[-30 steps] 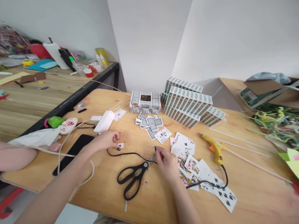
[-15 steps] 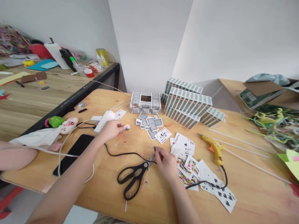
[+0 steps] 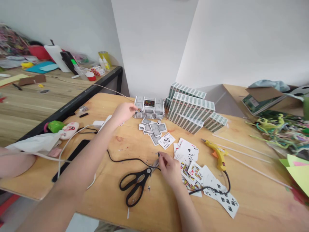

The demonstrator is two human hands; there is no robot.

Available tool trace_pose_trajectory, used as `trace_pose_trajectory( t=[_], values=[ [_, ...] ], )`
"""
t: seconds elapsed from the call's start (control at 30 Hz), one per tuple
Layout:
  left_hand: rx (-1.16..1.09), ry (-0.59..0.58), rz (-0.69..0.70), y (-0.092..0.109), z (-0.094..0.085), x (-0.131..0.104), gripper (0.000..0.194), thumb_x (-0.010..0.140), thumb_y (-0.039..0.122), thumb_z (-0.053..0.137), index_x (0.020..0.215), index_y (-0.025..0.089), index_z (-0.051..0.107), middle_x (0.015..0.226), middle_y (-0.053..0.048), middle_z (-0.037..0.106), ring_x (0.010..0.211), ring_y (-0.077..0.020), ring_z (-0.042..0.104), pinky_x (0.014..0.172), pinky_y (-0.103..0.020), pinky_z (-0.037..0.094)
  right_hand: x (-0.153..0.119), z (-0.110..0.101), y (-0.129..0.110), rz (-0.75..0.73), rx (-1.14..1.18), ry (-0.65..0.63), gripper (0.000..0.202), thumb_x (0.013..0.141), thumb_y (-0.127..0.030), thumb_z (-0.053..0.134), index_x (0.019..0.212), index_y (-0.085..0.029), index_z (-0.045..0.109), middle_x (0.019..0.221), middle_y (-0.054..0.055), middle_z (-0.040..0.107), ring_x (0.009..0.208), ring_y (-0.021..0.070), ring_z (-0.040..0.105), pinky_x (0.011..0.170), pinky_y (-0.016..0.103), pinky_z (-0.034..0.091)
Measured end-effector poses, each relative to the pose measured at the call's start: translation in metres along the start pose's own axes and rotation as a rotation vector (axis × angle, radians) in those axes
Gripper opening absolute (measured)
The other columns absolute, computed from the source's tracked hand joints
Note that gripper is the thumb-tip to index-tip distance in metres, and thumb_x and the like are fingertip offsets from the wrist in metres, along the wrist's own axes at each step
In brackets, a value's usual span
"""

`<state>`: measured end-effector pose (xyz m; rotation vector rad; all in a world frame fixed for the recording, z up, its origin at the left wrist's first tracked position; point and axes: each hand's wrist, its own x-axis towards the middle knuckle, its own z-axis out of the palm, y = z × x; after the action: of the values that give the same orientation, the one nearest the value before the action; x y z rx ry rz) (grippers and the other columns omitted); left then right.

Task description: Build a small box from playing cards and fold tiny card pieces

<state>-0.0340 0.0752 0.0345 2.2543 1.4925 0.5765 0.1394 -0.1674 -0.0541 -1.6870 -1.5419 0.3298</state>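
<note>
My left hand (image 3: 125, 112) reaches to the left end of a small box built of playing cards (image 3: 149, 108), its fingers closed at the box's corner; whatever they hold is too small to make out. My right hand (image 3: 170, 167) rests over the table with its fingers pinched beside the tip of the black-handled scissors (image 3: 136, 182); I cannot make out anything in the pinch. Face-down cards (image 3: 155, 129) lie in front of the box. Face-up cards (image 3: 188, 151) spread to the right of my right hand, near a yellow glue gun (image 3: 220, 158).
Rows of green-and-white card packs (image 3: 190, 108) stand behind the cards. White sticks (image 3: 258, 170) lie at the right. A black phone (image 3: 60, 170) and white cable (image 3: 60, 151) lie at the left, under and beside my left forearm.
My left hand has moved up and away from the table's left middle to the card box, and the small white piece it held no longer shows clearly. My right hand has hardly moved.
</note>
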Motion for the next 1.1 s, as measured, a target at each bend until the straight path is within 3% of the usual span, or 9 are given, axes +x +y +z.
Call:
trace_pose_trajectory(
  t=[0.17,0.27,0.37,0.47,0.6,0.8,0.93,1.1],
  values=[
    [-0.023,-0.249,-0.179,-0.043,0.009,-0.098,0.013,0.067,0.029,0.06,0.07,0.019,0.068,0.079,-0.003,0.071,0.075,-0.0197,0.064,0.071,-0.028,0.047,-0.001,0.001,-0.001,-0.043,0.007,-0.021,0.029,0.088,-0.028,0.041,0.092,-0.017,0.067,0.066,0.004,0.069,0.053,0.0126,0.062,0.053,0.021,0.045],
    [-0.016,-0.049,-0.213,-0.052,0.016,-0.145,0.017,0.072,0.033,0.056,0.074,0.021,0.067,0.085,-0.003,0.068,0.076,-0.019,0.062,0.073,-0.03,0.048,-0.001,0.001,-0.001,-0.04,0.0,-0.018,0.028,0.088,-0.028,0.041,0.093,-0.017,0.067,0.067,0.004,0.069,0.053,0.0127,0.062,0.052,0.021,0.045],
    [0.056,0.113,-0.214,-0.053,0.022,-0.171,0.018,0.074,0.036,0.055,0.076,0.023,0.067,0.09,-0.004,0.065,0.083,-0.0201,0.06,0.08,-0.032,0.046,-0.001,0.0,-0.001,-0.024,-0.011,-0.023,0.028,0.088,-0.028,0.042,0.093,-0.017,0.067,0.066,0.004,0.069,0.051,0.0125,0.061,0.052,0.021,0.044],
    [0.084,0.167,-0.158,-0.054,0.03,-0.18,0.017,0.075,0.036,0.055,0.078,0.023,0.067,0.091,-0.005,0.063,0.09,-0.0219,0.057,0.086,-0.034,0.044,0.0,0.0,-0.002,-0.014,-0.03,-0.027,0.028,0.088,-0.028,0.042,0.091,-0.016,0.067,0.063,0.003,0.067,0.05,0.0124,0.06,0.052,0.021,0.043],
    [0.106,0.167,-0.178,-0.06,0.04,-0.177,0.017,0.077,0.033,0.053,0.075,0.021,0.066,0.09,-0.007,0.06,0.087,-0.0222,0.055,0.083,-0.034,0.044,0.0,0.0,-0.003,0.004,-0.042,-0.034,0.028,0.088,-0.028,0.042,0.091,-0.017,0.067,0.062,0.003,0.067,0.051,0.0126,0.06,0.052,0.021,0.043],
    [0.189,0.106,-0.137,-0.064,0.039,-0.167,0.02,0.078,0.032,0.052,0.073,0.019,0.066,0.084,-0.008,0.06,0.088,-0.0242,0.052,0.085,-0.036,0.042,0.0,0.0,-0.001,0.015,-0.028,-0.047,0.029,0.087,-0.029,0.042,0.092,-0.016,0.067,0.062,0.004,0.067,0.05,0.0126,0.06,0.052,0.02,0.043],
    [0.126,0.14,-0.078,-0.062,0.041,-0.164,0.021,0.079,0.032,0.051,0.074,0.018,0.065,0.082,-0.007,0.06,0.085,-0.0227,0.053,0.084,-0.036,0.042,0.0,0.002,0.0,-0.003,-0.02,-0.04,0.027,0.087,-0.028,0.043,0.092,-0.017,0.067,0.065,0.004,0.068,0.052,0.0125,0.061,0.053,0.02,0.043],
    [0.022,0.186,-0.025,-0.056,0.057,-0.163,0.017,0.076,0.031,0.058,0.071,0.018,0.066,0.078,-0.005,0.06,0.082,-0.0209,0.055,0.079,-0.035,0.045,0.0,0.0,0.001,0.001,-0.005,-0.043,0.026,0.087,-0.027,0.043,0.092,-0.017,0.066,0.064,0.003,0.067,0.051,0.0121,0.06,0.052,0.02,0.042]
  ],
)
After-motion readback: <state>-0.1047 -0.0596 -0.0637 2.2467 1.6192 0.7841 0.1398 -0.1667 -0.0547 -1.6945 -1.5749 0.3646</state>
